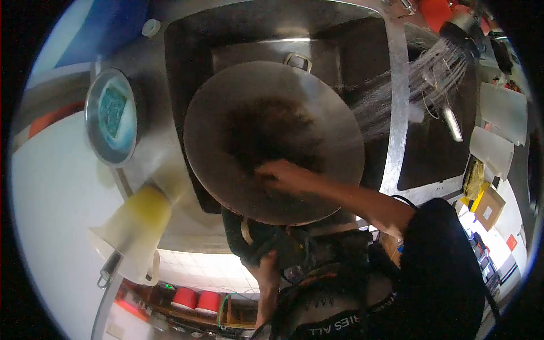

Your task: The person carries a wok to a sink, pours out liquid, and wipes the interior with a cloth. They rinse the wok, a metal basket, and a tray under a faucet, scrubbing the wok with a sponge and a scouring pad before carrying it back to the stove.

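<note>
A large round wok [317,107] lies in the sink basin, with a dark patch across its middle. Its far loop handle [298,62] points away from me; a pale near handle [246,231] shows by a dark green cloth [238,224]. My right hand [280,177] reaches into the wok, fingers curled down against the dark patch; whatever is under them is hidden. At the near rim, my left hand [265,269] is closed on the dark cloth beside the handle. Water sprays from a shower head [462,28] at the upper right toward the wok's right side.
The metal sink [399,107] has a second basin on the right. On the left ledge stand a metal bowl [126,153] with a green scouring pad [115,110] in soapy water and a translucent pitcher [136,226] with yellow liquid. A small white cap [151,27] sits at the upper left.
</note>
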`<state>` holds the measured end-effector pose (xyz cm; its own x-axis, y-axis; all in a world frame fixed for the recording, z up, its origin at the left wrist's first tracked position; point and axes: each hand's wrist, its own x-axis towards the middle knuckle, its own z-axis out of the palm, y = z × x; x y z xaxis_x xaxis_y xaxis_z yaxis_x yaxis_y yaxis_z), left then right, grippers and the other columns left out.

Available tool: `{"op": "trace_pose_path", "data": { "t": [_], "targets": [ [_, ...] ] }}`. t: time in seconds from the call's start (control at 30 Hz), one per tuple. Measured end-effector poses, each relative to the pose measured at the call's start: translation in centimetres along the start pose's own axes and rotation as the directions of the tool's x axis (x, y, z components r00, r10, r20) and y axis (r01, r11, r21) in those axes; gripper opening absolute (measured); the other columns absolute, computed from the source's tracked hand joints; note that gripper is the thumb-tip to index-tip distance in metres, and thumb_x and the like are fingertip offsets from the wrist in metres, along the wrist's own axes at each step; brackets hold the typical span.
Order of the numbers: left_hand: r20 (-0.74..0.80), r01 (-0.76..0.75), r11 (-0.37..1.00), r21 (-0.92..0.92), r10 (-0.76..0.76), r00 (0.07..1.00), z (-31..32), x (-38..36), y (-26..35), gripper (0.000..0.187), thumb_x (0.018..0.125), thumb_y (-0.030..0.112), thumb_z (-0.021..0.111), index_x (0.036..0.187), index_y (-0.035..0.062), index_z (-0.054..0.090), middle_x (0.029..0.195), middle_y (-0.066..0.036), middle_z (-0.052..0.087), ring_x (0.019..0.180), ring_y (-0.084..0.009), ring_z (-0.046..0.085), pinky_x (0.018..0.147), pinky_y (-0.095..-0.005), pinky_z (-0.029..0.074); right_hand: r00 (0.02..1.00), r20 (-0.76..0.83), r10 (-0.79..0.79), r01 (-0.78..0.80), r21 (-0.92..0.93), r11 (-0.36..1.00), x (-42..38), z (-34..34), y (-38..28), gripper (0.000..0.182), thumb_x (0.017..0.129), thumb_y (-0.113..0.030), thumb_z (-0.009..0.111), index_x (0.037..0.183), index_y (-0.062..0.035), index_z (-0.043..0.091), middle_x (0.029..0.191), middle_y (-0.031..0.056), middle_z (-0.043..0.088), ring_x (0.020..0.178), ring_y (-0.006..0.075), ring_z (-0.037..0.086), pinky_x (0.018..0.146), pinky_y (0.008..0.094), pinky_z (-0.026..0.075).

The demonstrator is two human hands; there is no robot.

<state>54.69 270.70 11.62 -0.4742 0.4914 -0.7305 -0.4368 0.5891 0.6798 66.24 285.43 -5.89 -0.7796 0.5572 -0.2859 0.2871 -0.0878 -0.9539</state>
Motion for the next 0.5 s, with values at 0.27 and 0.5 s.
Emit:
{"op": "trace_pose_path", "data": {
  "t": [0.27,0.5],
  "targets": [
    [-0.087,0.031,1.000,-0.006,-0.031,0.996,-2.7,-0.3,-3.0,0.067,0.067,0.019,0.076,0.126,-0.0041,0.053,0.114,-0.012,0.062,0.103,-0.0223,0.060,0.092,-0.0363,0.049,0.936,-0.334,-0.115,0.057,-0.178,0.982,5.9,3.4,6.3,0.045,0.079,-0.010,0.065,0.124,-0.0057,0.059,0.120,0.0184,0.061,0.111,0.0374,0.058,0.099,0.0448,0.045],
    [-0.064,0.069,0.998,-0.015,-0.070,0.996,-1.3,-0.8,-1.3,0.070,0.067,0.016,0.073,0.129,-0.0064,0.049,0.118,-0.012,0.059,0.107,-0.0225,0.057,0.091,-0.0367,0.048,0.892,-0.435,-0.119,0.040,-0.186,0.982,8.2,2.2,12.9,0.037,0.084,-0.010,0.062,0.121,-0.0041,0.060,0.114,0.0167,0.062,0.111,0.0336,0.058,0.097,0.0440,0.045]
  ]
}}
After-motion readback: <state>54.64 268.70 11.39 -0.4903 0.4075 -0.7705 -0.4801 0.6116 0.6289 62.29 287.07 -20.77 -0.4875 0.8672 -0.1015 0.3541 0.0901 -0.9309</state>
